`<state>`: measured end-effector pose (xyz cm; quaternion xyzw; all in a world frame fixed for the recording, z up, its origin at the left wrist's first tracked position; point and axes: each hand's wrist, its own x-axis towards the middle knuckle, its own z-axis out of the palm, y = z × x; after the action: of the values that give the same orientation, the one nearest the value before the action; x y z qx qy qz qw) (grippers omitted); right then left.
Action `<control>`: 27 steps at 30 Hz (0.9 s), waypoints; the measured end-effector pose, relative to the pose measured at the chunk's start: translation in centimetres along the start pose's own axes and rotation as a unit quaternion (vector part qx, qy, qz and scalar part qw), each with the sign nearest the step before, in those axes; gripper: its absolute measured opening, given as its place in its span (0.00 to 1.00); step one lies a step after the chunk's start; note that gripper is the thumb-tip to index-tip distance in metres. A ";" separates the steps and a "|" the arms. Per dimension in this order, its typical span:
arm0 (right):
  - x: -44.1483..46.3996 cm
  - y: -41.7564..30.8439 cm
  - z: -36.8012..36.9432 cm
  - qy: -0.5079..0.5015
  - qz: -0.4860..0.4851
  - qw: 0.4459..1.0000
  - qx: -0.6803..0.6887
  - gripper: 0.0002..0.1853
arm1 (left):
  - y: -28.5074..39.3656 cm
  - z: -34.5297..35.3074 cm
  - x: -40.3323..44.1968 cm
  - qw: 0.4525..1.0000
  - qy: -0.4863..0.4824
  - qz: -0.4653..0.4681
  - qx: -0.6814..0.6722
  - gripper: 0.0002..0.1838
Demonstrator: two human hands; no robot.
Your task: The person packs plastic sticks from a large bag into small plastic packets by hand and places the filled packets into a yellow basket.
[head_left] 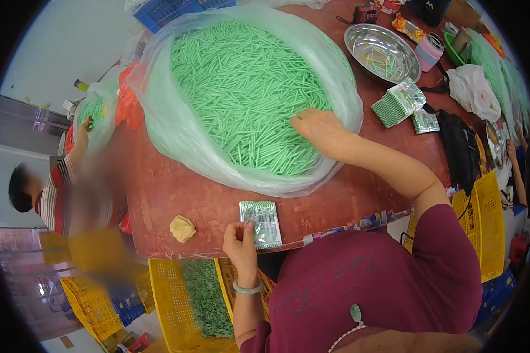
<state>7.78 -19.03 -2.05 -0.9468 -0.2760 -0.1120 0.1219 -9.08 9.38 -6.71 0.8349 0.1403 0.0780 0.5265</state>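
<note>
A large clear plastic bag (162, 126), its mouth spread wide, holds a heap of thin light-green sticks (241, 88) on the red table. Over the right part of the heap is my right hand (321, 132), fingers bent together and touching the sticks; what it pinches, if anything, is too small to name. Near the table's front edge, my left hand (240, 244) has its thumb and fingers closed at the left side of a stack of printed packets (262, 225). A crumpled yellowish lump (182, 229) lies to the left of that hand.
Back right are a metal bowl (365, 36), more packets (394, 105), a pink jar (430, 50) and a white bag (474, 88). Yellow crates (162, 294) stand below the table edge. A person (56, 188) works at the left; another person's arm shows far right.
</note>
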 end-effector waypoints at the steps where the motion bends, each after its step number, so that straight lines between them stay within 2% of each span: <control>1: 0.0 0.1 0.0 0.001 0.000 1.000 0.000 0.09 | 0.0 0.0 0.0 1.000 0.000 0.001 0.000 0.08; 4: 0.1 0.5 0.2 -0.015 -0.012 1.000 0.024 0.10 | 0.0 -0.4 -0.3 0.999 0.023 -0.013 -0.025 0.07; 7: 0.1 1.5 0.9 0.001 -0.004 0.999 0.048 0.12 | 0.2 -1.4 -0.4 0.999 0.041 0.035 -0.001 0.06; 13: 0.2 3.5 0.5 -0.021 0.015 0.988 0.153 0.08 | 1.1 -2.7 -0.4 0.995 0.059 0.067 -0.040 0.05; 15: 0.3 4.2 0.0 -0.005 0.029 0.976 0.214 0.06 | 1.4 -3.0 -0.3 0.979 0.000 0.000 -0.206 0.04; 16: 0.2 4.6 -0.1 -0.004 0.029 0.977 0.213 0.06 | 1.6 -3.1 -0.2 0.978 -0.001 0.001 -0.207 0.04; 18: 0.0 5.2 -0.3 -0.014 0.101 0.950 0.296 0.07 | 1.9 -3.3 0.0 0.915 -0.070 -0.075 -0.390 0.03; 19: 0.0 5.3 -0.6 -0.014 0.101 0.950 0.296 0.07 | 2.1 -3.3 0.2 0.915 -0.069 -0.075 -0.390 0.03; 21: 0.0 5.3 -1.5 -0.046 0.174 0.913 0.367 0.08 | 2.6 -3.0 0.5 0.845 -0.131 -0.154 -0.494 0.08; 22: 0.0 5.3 -1.3 -0.046 0.174 0.913 0.367 0.08 | 2.8 -2.9 0.6 0.846 -0.131 -0.154 -0.494 0.08; 24: 0.0 5.4 -0.8 -0.029 0.149 0.914 0.376 0.07 | 3.1 -2.5 0.6 0.788 -0.142 -0.227 -0.555 0.15; 25: 0.0 5.5 -1.0 -0.026 0.150 0.915 0.374 0.07 | 3.0 -2.4 0.7 0.787 -0.144 -0.226 -0.555 0.15; 27: 0.2 5.5 -1.3 -0.080 0.144 0.933 0.319 0.08 | 2.7 -2.4 0.8 0.756 -0.163 -0.263 -0.576 0.17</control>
<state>10.76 -23.77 -1.70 -0.8934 -0.1672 0.0771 0.4097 -8.62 10.57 -3.21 0.3040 0.1954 -0.1348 0.9226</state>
